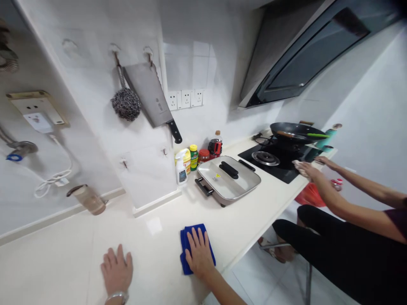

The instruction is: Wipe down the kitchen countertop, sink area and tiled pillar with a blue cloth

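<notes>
Countertop [254, 212], pale and glossy, runs from the near edge back to a white tiled wall. Farther along it sits a black hob [280, 163] with a dark wok [297, 131] on top, and a second person stands beside it, one hand [307, 169] laid on a light rag at the hob's edge. Between the hob and the near end lies a lidded electric pan [227, 180], with a cluster of bottles and jars [197, 159] just behind it. On the wall hang a cleaver [152, 99] and a steel scourer [125, 103]. Near the counter's front edge lies a folded blue cloth [186, 243]; the right hand [199, 254] presses flat on it, fingers spread and open. The left hand [117, 271], also open and flat, rests palm down on bare counter, apart from the cloth.
</notes>
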Demonstrator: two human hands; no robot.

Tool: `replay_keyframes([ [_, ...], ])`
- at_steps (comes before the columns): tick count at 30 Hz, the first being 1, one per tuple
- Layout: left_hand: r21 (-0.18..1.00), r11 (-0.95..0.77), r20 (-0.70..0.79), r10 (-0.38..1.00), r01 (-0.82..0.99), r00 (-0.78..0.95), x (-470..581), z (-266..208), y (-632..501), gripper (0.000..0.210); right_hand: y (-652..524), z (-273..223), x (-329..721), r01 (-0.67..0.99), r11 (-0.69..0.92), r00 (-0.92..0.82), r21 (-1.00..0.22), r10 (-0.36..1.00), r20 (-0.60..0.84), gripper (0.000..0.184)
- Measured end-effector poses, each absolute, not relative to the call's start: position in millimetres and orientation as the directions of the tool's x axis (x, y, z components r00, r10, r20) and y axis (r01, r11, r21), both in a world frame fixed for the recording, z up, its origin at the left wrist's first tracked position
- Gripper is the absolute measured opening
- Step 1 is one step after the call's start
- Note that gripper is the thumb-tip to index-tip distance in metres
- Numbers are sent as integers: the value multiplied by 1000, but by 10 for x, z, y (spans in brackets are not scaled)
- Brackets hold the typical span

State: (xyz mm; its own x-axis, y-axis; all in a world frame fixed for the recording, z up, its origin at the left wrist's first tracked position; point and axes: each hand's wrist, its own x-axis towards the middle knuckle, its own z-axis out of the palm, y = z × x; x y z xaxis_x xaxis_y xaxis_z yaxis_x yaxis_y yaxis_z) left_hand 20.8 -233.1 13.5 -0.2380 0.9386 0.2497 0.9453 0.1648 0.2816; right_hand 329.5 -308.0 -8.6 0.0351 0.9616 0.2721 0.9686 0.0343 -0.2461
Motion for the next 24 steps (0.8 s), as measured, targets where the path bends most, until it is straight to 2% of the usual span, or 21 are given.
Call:
replay_keyframes([
  [6, 243, 121, 271, 944, 963, -187, 292, 188, -2338, 71, -3446, -50, 3630, 971, 108, -54, -213, 968, 245, 67],
  [11, 250, 133, 239, 951, 959, -194, 318, 214, -2335, 67, -3567, -15, 4083, 973, 63, -14, -221, 976, 215, 61],
  [18, 253, 148, 217, 954, 956, -205, 349, 222, -2331, 71, -3505, -134, 4921, 988, -83, 114, -132, 963, 243, 56],
  [24, 218, 153, 207, 958, 964, -199, 374, 222, -2320, 71, -3374, -281, 5761, 944, -325, 331, -65, 917, 223, 56],
])
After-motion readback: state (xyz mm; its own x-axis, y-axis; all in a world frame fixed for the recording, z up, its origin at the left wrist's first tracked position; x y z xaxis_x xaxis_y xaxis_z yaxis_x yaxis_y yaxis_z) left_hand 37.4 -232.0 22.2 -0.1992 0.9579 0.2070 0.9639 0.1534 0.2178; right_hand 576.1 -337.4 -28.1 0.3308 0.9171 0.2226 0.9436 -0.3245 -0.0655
